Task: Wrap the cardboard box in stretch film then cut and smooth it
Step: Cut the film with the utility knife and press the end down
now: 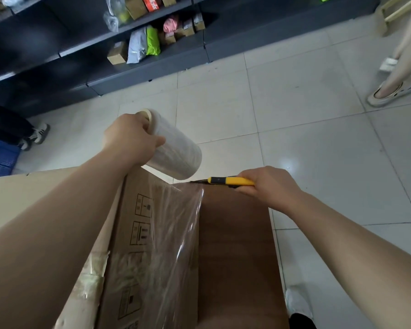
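Head cam: knife at the film, roll held up off the box

We see the left hand (131,136) clenched over the end of the stretch film roll (173,153), fingers wrapped at the core end, roll lifted and tilted above the far top corner of the cardboard box (138,245). Film (176,231) runs from under the roll down onto the box, covering the face with the printed handling symbols and creasing along the box edge.

Right hand (268,184) grips a yellow utility knife (228,181) by the handle, closed tight around it. Dark tip points left, sitting right at the film's upper edge just below the roll; we cannot tell whether the blade is touching the film.

Box stands on the tiled floor (318,150) directly below us, old tape (90,279) peeling on its left side. Dark shelving (57,55) with parcels along the far wall. Another person's foot in a sandal (389,91) at upper right, someone's sneakers (37,135) at left
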A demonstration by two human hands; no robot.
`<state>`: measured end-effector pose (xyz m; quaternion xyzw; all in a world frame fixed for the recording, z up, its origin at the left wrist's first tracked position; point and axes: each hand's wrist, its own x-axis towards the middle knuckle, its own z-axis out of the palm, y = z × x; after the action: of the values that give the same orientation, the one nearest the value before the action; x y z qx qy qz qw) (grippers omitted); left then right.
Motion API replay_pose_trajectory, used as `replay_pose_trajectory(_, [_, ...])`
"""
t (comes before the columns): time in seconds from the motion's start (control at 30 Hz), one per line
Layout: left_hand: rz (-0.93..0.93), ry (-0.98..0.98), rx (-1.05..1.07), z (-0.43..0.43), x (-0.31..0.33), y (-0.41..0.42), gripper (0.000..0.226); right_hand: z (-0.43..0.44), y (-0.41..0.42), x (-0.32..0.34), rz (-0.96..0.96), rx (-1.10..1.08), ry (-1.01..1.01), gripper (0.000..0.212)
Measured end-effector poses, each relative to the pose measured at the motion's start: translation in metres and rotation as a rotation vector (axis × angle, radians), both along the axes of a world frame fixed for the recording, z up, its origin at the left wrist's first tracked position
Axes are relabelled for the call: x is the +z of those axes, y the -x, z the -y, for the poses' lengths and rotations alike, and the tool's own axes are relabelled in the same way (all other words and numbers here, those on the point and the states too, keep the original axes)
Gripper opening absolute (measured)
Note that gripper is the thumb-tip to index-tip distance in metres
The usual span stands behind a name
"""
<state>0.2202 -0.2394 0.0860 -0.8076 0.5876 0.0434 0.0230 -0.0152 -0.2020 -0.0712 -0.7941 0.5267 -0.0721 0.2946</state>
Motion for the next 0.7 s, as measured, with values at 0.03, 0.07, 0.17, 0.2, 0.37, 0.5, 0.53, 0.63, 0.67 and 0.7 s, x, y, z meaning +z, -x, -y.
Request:
replay_pose_trajectory(0.03, [-0.016,0.002,0.015,0.0,0.0,0.0,0.027,-0.003,0.007,-0.005,-0.027,-0.005,-0.011,0.022])
replay_pose_trajectory(0.07, [-0.042,0.011,0.035,0.0,0.001,0.0,0.027,-0.006,0.012,-0.009,-0.059,-0.007,-0.021,0.022])
replay_pose_trajectory(0.17, [-0.142,0.057,0.062,0.0,0.002,0.0,0.025,-0.012,0.019,-0.02,-0.052,-0.045,-0.058,0.024])
replay_pose_trajectory(0.2, [-0.155,0.064,0.056,0.0,0.002,0.001,0.025,-0.011,0.019,-0.021,-0.028,-0.067,-0.066,0.024])
replay_pose_trajectory(0.37, [-0.191,0.061,0.065,-0.001,0.004,0.003,0.027,-0.003,0.013,-0.018,0.028,-0.139,-0.098,0.024])
replay_pose_trajectory(0.5, [-0.244,0.095,0.096,-0.002,0.006,0.003,0.032,-0.001,0.011,-0.013,0.033,-0.254,-0.144,0.031])
replay_pose_trajectory(0.53, [-0.272,0.108,0.104,-0.002,0.007,0.003,0.034,-0.001,0.012,-0.011,0.026,-0.284,-0.152,0.033])
replay_pose_trajectory(0.63, [-0.414,0.151,0.152,-0.003,0.011,0.005,0.031,-0.003,0.012,-0.009,0.046,-0.334,-0.185,0.036])
replay_pose_trajectory(0.67, [-0.472,0.171,0.172,-0.004,0.014,0.006,0.028,-0.004,0.013,-0.009,0.071,-0.333,-0.207,0.035])
replay_pose_trajectory(0.7, [-0.52,0.19,0.187,-0.005,0.016,0.007,0.027,-0.004,0.013,-0.009,0.092,-0.321,-0.232,0.033])
